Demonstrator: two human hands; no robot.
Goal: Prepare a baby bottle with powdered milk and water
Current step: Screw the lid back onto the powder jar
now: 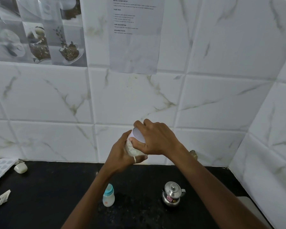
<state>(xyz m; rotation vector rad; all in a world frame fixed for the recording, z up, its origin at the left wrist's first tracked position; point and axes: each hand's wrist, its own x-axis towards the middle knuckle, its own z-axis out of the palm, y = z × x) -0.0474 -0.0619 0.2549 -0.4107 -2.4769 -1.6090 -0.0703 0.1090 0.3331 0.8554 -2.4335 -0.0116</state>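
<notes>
Head view: left hand [122,156] is wrapped round a roughly upright powder jar [129,148], and right hand [157,139] clamps its white lid [139,135] from above. Baby bottle [108,195] stands capped on the counter [40,204] below, beside the left forearm.

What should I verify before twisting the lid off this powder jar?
1. Grip of left hand on powder jar: ok.
2. Grip of right hand on white lid: ok.
3. The baby bottle open for powder: not ok, its blue top is on.
4. Bottle upright on the counter: ok.
5. Water in the steel pot: cannot tell, it is covered.
6. Scoop at hand: not ok, none in view.
</notes>
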